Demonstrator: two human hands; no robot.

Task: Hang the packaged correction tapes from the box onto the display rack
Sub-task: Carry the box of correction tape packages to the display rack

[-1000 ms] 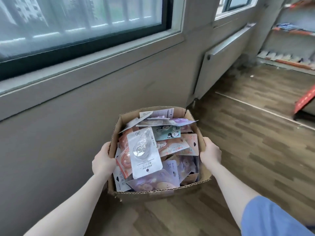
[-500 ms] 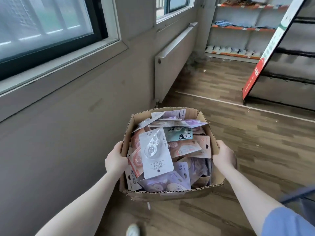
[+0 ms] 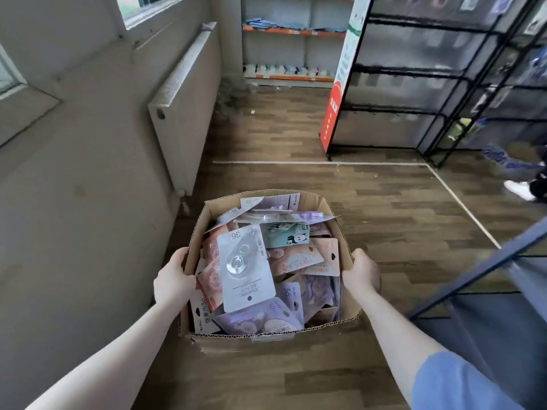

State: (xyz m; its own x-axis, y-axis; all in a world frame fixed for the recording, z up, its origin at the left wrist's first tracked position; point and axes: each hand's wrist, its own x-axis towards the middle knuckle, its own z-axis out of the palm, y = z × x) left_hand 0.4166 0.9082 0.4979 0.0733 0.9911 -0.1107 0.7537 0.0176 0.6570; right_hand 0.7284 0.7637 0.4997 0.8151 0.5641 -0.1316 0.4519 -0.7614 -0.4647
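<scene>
Left hand (image 3: 173,278) gripped left wall of box (image 3: 275,340); right hand (image 3: 362,272) gripped right wall. Correction tapes (image 3: 247,266) heaped inside, between hands. Display rack (image 3: 414,75) stood far right, nearer right hand.

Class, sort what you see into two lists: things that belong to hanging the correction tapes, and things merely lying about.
Belong to the job:
cardboard box
packaged correction tapes
black display rack
left hand and right hand, gripping the box

Merely about:
radiator
orange-edged shelves
white shoe
</scene>
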